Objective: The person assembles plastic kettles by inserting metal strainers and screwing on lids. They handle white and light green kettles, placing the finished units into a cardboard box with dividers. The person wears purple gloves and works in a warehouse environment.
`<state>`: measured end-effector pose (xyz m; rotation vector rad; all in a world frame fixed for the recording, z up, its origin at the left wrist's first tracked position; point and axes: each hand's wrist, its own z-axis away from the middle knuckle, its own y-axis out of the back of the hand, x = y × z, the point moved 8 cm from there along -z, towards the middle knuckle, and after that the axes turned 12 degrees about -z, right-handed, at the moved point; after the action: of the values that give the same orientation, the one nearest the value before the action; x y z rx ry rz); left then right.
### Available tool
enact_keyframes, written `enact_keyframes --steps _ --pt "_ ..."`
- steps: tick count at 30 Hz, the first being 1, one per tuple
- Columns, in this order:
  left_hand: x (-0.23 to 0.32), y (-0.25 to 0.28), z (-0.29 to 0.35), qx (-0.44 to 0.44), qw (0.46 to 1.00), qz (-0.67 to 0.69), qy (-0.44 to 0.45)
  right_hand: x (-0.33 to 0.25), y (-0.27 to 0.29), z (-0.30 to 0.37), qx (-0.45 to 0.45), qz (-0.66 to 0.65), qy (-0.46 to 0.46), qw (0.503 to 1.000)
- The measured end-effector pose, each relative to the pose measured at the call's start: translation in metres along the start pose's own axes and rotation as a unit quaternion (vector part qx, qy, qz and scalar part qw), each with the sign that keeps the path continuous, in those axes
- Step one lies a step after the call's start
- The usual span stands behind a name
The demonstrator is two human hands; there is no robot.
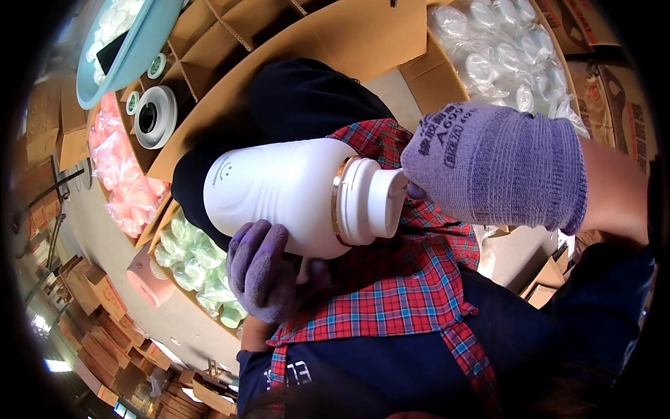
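Left hand (266, 272): fingers hold white bottle (272, 188)
Right hand (467, 160): fingers touch lid (384, 201), grip unclear
Apron (387, 288): right of left fingers

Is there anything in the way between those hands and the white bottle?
Nothing visible except the gloves: the left hand curls against the white bottle, and the right hand is at its cap.

We see a smooth, softly glossy white vacuum flask (279, 188); toward three o'clock, a matt ribbed-knit right glove (481, 166); between one and two, shiny plastic bags (492, 59).
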<state>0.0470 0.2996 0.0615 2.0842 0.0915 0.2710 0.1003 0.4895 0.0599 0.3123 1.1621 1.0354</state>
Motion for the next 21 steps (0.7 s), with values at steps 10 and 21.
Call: enact_keyframes --steps 10,21 --pt "-0.018 0.001 -0.006 0.047 0.998 0.019 0.040 -0.025 0.040 -0.011 0.117 0.141 -0.010 0.983" --pt "-0.080 0.037 -0.001 0.188 0.958 0.175 0.128 0.008 0.066 0.040 0.288 -0.304 0.028 0.908"
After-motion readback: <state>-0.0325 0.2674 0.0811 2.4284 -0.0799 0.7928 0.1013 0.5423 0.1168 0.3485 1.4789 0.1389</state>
